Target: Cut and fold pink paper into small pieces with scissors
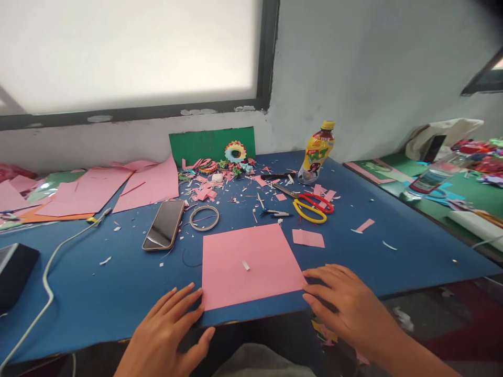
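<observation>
A sheet of pink paper (251,248) lies flat on the blue table near its front edge, with a small white strip (245,265) on top of it. The fingertips of my left hand (168,327) touch the sheet's lower left corner, fingers stretched out and thumb apart. At the lower right corner, my right hand (341,301) rests its fingertips by the paper's edge, fingers extended. Neither hand grips anything. Beyond the sheet lie scissors (310,209) with one red and one yellow handle, a roll of tape (204,218) and a small pink piece (308,238).
A phone (164,225) lies left of the tape. Larger pink sheets (151,183) and a cable (49,283) are farther left. Paper scraps (204,191) cover the back, before a green board (200,144). A yellow-capped bottle (316,152) stands behind the scissors. Another table (416,204) adjoins at right.
</observation>
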Available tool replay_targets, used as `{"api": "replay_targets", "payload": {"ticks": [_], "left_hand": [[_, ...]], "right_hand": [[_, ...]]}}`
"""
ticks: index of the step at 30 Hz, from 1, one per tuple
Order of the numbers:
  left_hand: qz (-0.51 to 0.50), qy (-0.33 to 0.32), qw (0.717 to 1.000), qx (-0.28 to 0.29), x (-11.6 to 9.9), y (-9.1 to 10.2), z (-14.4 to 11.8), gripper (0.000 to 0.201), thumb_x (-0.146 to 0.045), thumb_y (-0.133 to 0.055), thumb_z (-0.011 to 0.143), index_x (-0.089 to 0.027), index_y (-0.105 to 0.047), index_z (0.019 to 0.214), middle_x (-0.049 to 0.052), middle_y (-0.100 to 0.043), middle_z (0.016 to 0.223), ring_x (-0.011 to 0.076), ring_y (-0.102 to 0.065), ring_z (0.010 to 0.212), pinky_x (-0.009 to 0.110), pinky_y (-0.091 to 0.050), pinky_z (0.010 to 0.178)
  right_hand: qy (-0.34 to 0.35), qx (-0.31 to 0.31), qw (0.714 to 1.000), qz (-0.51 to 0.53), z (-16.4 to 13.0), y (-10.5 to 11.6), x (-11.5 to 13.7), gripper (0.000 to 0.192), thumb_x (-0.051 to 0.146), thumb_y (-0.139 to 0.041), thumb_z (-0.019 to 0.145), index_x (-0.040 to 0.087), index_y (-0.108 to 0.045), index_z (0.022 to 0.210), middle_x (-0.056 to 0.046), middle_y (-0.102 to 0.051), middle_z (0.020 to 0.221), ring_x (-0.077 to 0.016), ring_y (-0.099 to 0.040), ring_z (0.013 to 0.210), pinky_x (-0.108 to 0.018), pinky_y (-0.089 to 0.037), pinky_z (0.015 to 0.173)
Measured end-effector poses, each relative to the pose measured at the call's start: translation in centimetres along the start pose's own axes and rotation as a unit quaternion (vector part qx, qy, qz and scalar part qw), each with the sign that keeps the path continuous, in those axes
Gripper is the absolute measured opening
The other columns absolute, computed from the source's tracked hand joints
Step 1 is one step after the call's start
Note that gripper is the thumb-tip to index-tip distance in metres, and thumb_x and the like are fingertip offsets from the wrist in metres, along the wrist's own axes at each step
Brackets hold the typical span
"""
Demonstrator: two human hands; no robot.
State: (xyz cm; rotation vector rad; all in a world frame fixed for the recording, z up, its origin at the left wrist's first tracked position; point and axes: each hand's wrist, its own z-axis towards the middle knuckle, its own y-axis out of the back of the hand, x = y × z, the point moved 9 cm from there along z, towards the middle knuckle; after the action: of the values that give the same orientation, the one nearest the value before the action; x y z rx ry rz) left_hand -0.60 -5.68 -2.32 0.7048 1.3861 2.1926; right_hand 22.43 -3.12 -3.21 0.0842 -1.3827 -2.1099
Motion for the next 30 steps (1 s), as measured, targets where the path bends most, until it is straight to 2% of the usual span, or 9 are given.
{"api": "replay_targets", "payload": {"ticks": [3,7,11,13,15,20,22,26,30], "left_hand": [[-0.054,0.032,0.998,-0.007,0.2,-0.3,1.1,0.024,-0.036,-0.052,0.081,-0.021,-0.069,0.074,0.005,-0.070,0.098,0.0244,-0.065,0.092,0.039,-0.053,0.080],[-0.135,0.073,0.988,0.002,0.9,-1.3,1.8,0.032,-0.025,-0.040,0.086,-0.019,-0.067,0.070,0.004,-0.072,0.084,0.0179,-0.067,0.076,0.031,-0.055,0.071],[-0.182,0.091,0.978,0.053,1.9,-2.1,1.7,0.031,-0.023,-0.039,0.087,-0.021,-0.066,0.071,0.002,-0.071,0.086,0.0161,-0.066,0.078,0.028,-0.053,0.073],[-0.207,0.099,0.967,0.112,2.3,-2.7,2.1,0.026,-0.023,-0.043,0.085,-0.021,-0.064,0.071,0.002,-0.069,0.086,0.0154,-0.065,0.078,0.025,-0.051,0.071],[-0.225,0.110,0.951,0.182,2.9,-3.6,3.0,0.018,-0.025,-0.047,0.083,-0.022,-0.064,0.076,0.001,-0.067,0.086,0.0156,-0.063,0.077,0.025,-0.049,0.067],[-0.195,0.138,0.942,0.237,5.4,-5.7,8.3,0.046,-0.039,-0.060,0.073,-0.017,-0.054,0.112,0.012,-0.051,0.125,0.0288,-0.047,0.114,0.038,-0.037,0.093],[-0.197,0.143,0.937,0.249,6.3,-6.9,10.4,0.057,-0.045,-0.064,0.067,-0.015,-0.051,0.115,0.014,-0.052,0.122,0.0309,-0.048,0.111,0.037,-0.038,0.088],[-0.224,0.141,0.918,0.295,7.8,-9.2,12.9,0.064,-0.054,-0.071,0.052,-0.016,-0.056,0.101,0.009,-0.063,0.089,0.0269,-0.059,0.079,0.028,-0.041,0.060],[-0.271,0.113,0.906,0.306,8.2,-9.5,13.7,0.036,-0.049,-0.067,0.058,-0.018,-0.059,0.073,0.004,-0.062,0.078,0.0206,-0.057,0.072,0.025,-0.037,0.056]], "right_hand": [[0.068,0.036,0.997,0.024,2.1,-1.0,4.0,0.025,0.027,-0.047,0.085,0.018,-0.065,0.101,-0.007,-0.065,0.109,-0.0204,-0.058,0.101,-0.037,-0.044,0.089],[0.227,0.203,0.945,0.116,4.2,-5.6,9.4,0.037,0.027,-0.042,0.088,0.021,-0.052,0.122,-0.003,-0.053,0.128,-0.0149,-0.043,0.122,-0.030,-0.032,0.104],[0.127,0.223,0.967,0.007,7.0,-8.3,4.3,0.041,0.032,-0.043,0.088,0.016,-0.049,0.126,-0.010,-0.048,0.131,-0.0229,-0.044,0.121,-0.042,-0.036,0.101],[-0.039,0.166,0.979,-0.107,7.9,-7.0,-1.3,0.045,0.036,-0.050,0.083,0.011,-0.053,0.122,-0.018,-0.052,0.126,-0.0299,-0.048,0.117,-0.049,-0.041,0.094],[-0.103,0.127,0.972,-0.171,7.5,-5.1,-4.1,0.044,0.037,-0.051,0.082,0.010,-0.056,0.117,-0.020,-0.053,0.124,-0.0330,-0.050,0.113,-0.050,-0.045,0.088],[-0.084,0.132,0.981,-0.118,6.1,-3.7,-3.3,0.045,0.039,-0.047,0.085,0.011,-0.055,0.118,-0.015,-0.057,0.121,-0.0287,-0.053,0.112,-0.046,-0.044,0.092],[-0.078,0.147,0.984,-0.070,5.7,-4.1,-2.2,0.047,0.041,-0.048,0.084,0.012,-0.054,0.120,-0.013,-0.057,0.122,-0.0270,-0.052,0.112,-0.045,-0.044,0.093],[-0.099,0.133,0.986,-0.003,5.5,-4.2,-2.1,0.051,0.042,-0.049,0.083,0.012,-0.049,0.123,-0.013,-0.054,0.125,-0.0265,-0.050,0.115,-0.045,-0.043,0.094],[-0.133,0.090,0.986,0.041,6.3,-3.4,-4.2,0.055,0.041,-0.053,0.080,0.013,-0.045,0.127,-0.014,-0.049,0.130,-0.0269,-0.045,0.120,-0.047,-0.039,0.097]]}}
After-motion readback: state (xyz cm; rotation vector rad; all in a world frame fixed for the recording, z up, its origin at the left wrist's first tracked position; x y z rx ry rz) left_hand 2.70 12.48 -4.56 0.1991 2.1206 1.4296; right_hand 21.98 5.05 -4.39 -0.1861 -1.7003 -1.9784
